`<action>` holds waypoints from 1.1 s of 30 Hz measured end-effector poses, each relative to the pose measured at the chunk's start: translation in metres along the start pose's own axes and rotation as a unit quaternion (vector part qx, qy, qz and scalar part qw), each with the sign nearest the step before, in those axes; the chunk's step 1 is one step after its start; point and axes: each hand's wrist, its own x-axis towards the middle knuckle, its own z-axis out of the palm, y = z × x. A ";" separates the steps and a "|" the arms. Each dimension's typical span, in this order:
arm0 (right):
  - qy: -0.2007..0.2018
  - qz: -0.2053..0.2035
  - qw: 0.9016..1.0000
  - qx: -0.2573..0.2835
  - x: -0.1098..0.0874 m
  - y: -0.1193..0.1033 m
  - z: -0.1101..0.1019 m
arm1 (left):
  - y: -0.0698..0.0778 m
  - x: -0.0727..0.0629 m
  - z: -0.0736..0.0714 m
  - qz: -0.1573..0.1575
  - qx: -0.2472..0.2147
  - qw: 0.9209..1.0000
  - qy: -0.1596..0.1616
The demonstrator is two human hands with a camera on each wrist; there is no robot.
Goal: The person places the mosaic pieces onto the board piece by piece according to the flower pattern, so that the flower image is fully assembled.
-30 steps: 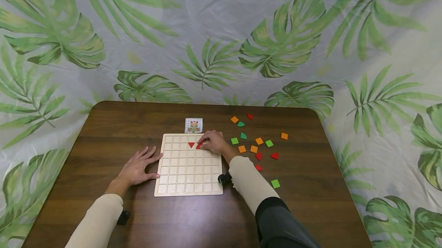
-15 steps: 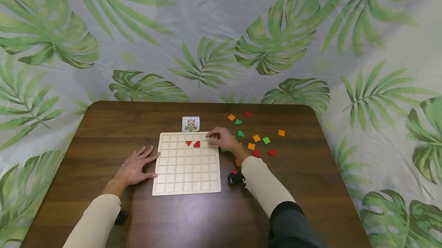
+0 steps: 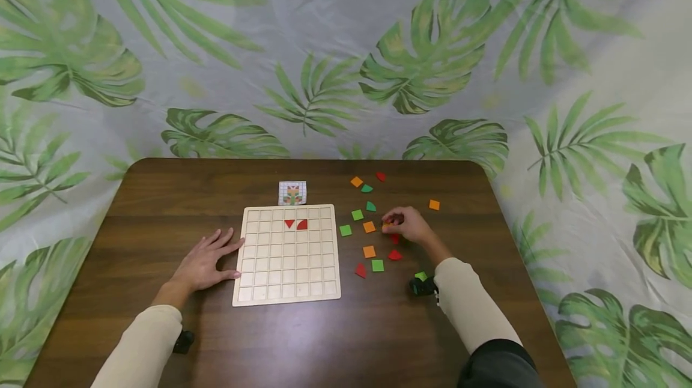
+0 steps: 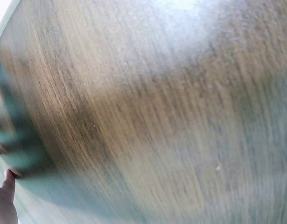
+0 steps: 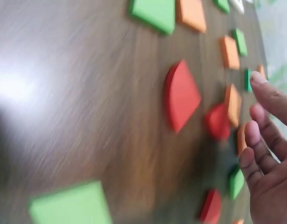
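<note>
My left hand (image 3: 202, 262) lies with spread fingers at the left edge of the pale wooden grid board (image 3: 286, 262), thumb and a fingertip touching it. On the board sit a red triangle (image 3: 289, 223) and a red quarter-circle (image 3: 302, 224) in neighbouring squares. To the right, my right hand (image 3: 409, 224) is over the loose tiles, its fingertips at an orange square tile (image 3: 386, 227). The right wrist view shows my thumb (image 5: 269, 95) and index finger apart, with that orange tile (image 5: 233, 105) just beyond them. A red tile (image 5: 218, 122) lies beside it.
A small pattern card (image 3: 292, 193) lies behind the board. Several green, orange and red tiles are scattered to the board's right, including a green square (image 3: 378, 265), an orange square (image 3: 434, 204) and a red piece (image 3: 360, 270). A leaf-print cloth (image 3: 324, 75) hangs behind the table.
My right hand let go of the red quarter-circle on the board, then moved right to the loose tiles. My left hand stayed at the board's edge.
</note>
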 end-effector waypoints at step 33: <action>-0.003 0.045 0.996 -0.082 -0.024 0.022 -0.005 | 0.003 0.001 -0.003 0.000 -0.005 1.000 -0.003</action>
